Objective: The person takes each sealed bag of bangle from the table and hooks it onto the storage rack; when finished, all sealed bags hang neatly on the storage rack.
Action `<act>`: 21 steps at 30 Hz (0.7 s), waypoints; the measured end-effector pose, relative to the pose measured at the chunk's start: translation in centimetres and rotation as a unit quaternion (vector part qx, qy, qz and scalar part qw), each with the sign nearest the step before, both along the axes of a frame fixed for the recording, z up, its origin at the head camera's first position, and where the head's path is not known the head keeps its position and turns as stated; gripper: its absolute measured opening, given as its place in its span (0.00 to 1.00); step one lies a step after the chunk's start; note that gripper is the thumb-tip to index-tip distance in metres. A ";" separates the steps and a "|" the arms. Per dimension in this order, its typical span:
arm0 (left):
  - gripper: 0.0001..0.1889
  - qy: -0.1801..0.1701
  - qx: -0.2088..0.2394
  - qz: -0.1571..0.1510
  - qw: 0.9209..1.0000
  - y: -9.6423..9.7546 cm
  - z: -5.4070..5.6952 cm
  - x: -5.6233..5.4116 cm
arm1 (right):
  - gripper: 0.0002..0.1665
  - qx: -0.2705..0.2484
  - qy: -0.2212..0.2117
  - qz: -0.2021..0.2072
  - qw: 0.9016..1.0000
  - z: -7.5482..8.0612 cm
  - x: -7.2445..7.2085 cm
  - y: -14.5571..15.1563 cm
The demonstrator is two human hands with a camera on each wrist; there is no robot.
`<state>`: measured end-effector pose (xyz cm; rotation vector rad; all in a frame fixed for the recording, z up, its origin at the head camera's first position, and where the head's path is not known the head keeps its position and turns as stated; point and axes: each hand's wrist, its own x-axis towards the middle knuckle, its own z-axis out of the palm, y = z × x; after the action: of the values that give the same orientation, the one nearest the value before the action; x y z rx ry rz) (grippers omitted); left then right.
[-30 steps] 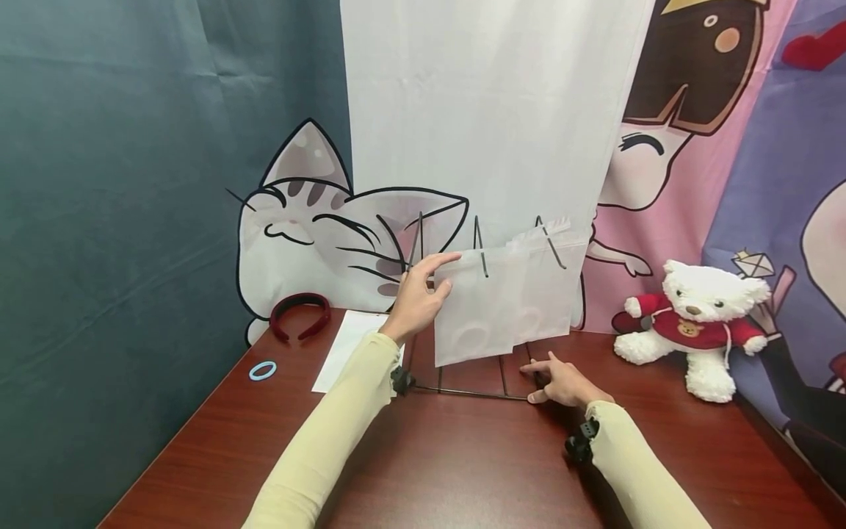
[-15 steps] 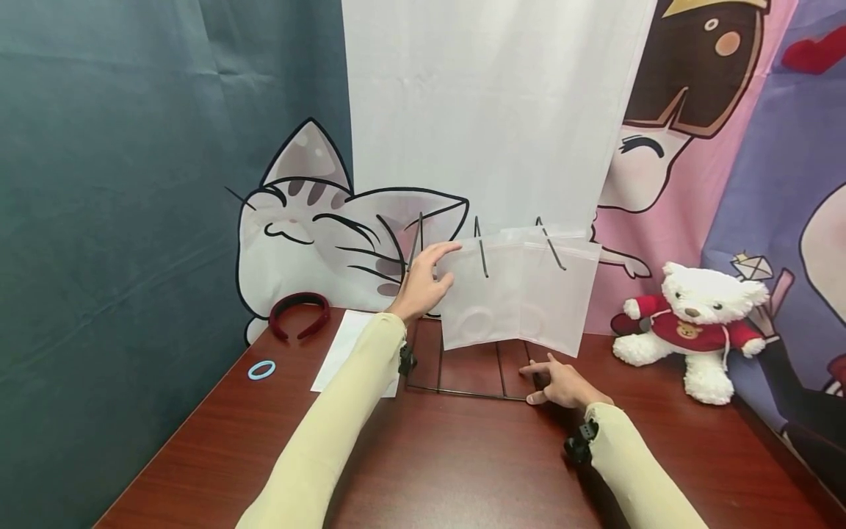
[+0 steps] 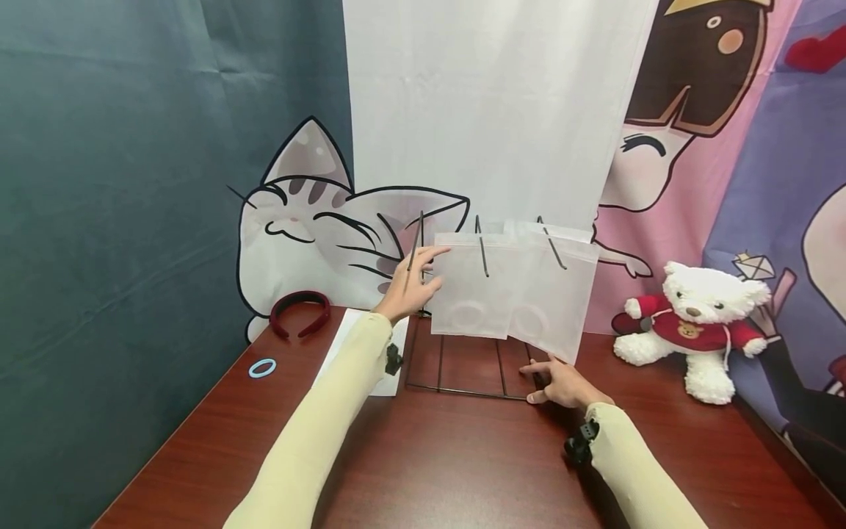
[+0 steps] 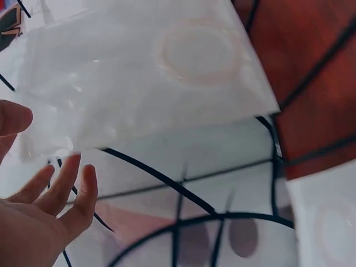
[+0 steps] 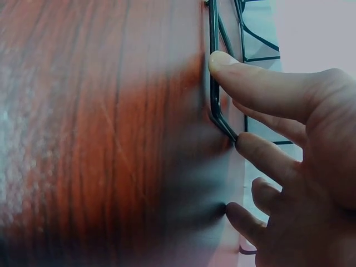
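Note:
A black wire rack (image 3: pixel 471 394) with several long prongs stands on the table. One frosted plastic zip bag (image 3: pixel 463 286) hangs at the middle prong, another zip bag (image 3: pixel 555 286) at the right prong. A pale ring (image 3: pixel 468 314) shows faintly through the left bag, and a second ring (image 3: pixel 531 320) through the right one. My left hand (image 3: pixel 406 289) is beside the left bag, fingers loosely spread; whether the fingertips (image 4: pixel 72 161) touch its edge I cannot tell. With spread fingers, my right hand (image 3: pixel 562 383) presses on the rack's front right base corner, thumb (image 5: pixel 222 58) on the bar.
On the table's left side lie a light-blue ring (image 3: pixel 262 368), a dark red headband (image 3: pixel 300 300) and a white sheet (image 3: pixel 390 382), partly covered by the left arm. A white teddy bear (image 3: pixel 690 330) in red sits at right. Printed curtains (image 3: pixel 489 110) close off the back.
The two bags swing on their prongs; the left bag has moved leftward and apart from the right one. My left hand has shifted slightly left. The right hand stays in place.

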<state>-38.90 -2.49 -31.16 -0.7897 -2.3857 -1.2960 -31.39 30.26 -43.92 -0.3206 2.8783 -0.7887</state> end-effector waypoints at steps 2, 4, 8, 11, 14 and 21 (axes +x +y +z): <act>0.31 -0.011 0.003 0.007 1.000 -1.1 -0.9 -0.2 | 0.33 0.008 0.006 0.008 1.000 0.1 0.0 0.0; 0.31 -0.023 0.003 0.022 0.999 -2.3 -2.0 -0.5 | 0.33 0.011 0.007 0.012 1.000 0.1 -0.1 0.0; 0.29 -0.069 0.001 0.060 0.996 -5.1 -4.4 -1.1 | 0.33 0.011 0.003 0.013 1.000 0.2 0.0 -0.1; 0.26 -0.117 -0.017 0.085 0.989 -7.3 -6.2 -1.4 | 0.33 0.012 0.004 0.009 1.000 0.1 0.0 0.0; 0.23 -0.157 -0.067 0.114 0.979 -9.3 -7.8 -1.5 | 0.35 0.016 0.004 0.003 1.000 0.1 0.0 0.1; 0.18 -0.232 -0.179 0.211 0.932 -12.9 -9.7 -0.5 | 0.41 0.009 -0.016 0.000 1.000 0.0 0.0 0.2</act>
<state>-39.45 -15.37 -40.89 -0.0123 -2.9955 -0.9571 -31.35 30.50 -43.93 -0.3041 2.8543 -0.7601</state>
